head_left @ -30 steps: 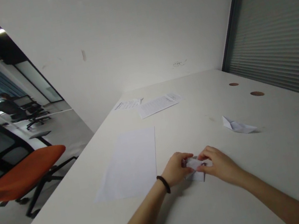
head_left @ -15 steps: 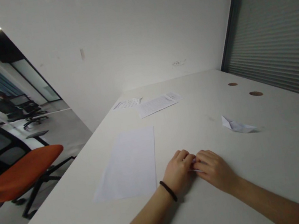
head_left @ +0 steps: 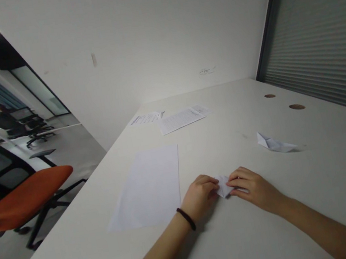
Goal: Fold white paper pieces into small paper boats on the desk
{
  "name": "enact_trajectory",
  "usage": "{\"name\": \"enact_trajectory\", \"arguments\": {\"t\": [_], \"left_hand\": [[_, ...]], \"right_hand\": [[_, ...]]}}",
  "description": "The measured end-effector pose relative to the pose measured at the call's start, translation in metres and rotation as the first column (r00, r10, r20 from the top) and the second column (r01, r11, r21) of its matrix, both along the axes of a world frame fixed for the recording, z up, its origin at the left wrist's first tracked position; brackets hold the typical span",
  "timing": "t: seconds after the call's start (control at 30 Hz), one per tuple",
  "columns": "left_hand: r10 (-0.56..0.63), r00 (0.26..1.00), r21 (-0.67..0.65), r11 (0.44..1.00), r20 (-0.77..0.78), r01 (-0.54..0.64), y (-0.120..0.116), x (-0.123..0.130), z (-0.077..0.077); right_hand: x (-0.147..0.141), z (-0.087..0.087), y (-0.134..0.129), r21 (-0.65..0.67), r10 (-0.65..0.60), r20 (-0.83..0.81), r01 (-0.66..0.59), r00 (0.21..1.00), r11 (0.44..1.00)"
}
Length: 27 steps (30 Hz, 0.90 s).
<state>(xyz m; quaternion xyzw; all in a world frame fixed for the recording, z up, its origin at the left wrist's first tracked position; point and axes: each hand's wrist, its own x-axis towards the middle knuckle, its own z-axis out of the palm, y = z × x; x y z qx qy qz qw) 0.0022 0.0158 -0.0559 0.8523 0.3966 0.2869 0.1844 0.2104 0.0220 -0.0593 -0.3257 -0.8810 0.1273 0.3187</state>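
A small folded piece of white paper [head_left: 223, 187] is held between my two hands, just above or on the white table. My left hand [head_left: 201, 193], with a dark band on its wrist, pinches the paper's left side. On the right side, my right hand [head_left: 251, 188] grips it between thumb and fingers. The paper's outer ends are hidden by my fingers. Farther off to the right lies a folded paper boat [head_left: 275, 143]. A flat blank sheet of paper [head_left: 149, 187] rests left of my left hand.
Printed sheets [head_left: 183, 119] lie toward the far end of the table [head_left: 245, 237], near the wall. Two round holes [head_left: 296, 106] are cut in the tabletop at the right. An orange-seated chair [head_left: 27, 195] stands beyond the left edge, with a person sitting in the background.
My hands have moved apart, the left one leftward and the right one slightly rightward. More of the folded paper between them now shows.
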Motion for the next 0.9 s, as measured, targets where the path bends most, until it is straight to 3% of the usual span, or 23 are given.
{"name": "enact_trajectory", "arguments": {"t": [0.13,0.27,0.47,0.67,0.9], "left_hand": [[0.090,0.994,-0.137,0.987,0.061,-0.081,-0.002,0.000,0.000],[0.167,0.982,-0.229,0.963,0.094,-0.142,0.000,0.000,-0.002],[0.316,0.949,-0.147,0.937,-0.024,-0.316,0.001,0.001,0.001],[0.345,0.932,-0.198,0.911,-0.113,-0.361,0.000,0.003,0.010],[0.372,0.903,-0.199,0.889,-0.215,-0.413,0.006,0.010,0.015]], "right_hand": [[-0.004,-0.001,-0.001,0.018,-0.008,0.037,0.007,0.999,1.000],[-0.008,-0.001,-0.005,-0.038,-0.118,-0.019,0.117,0.993,0.992],[-0.013,-0.006,0.000,-0.250,-0.232,-0.100,0.201,0.968,0.947],[-0.014,-0.009,0.003,-0.209,-0.251,-0.096,0.227,0.963,0.951],[-0.019,-0.016,0.008,-0.285,-0.304,-0.125,0.260,0.944,0.923]]}}
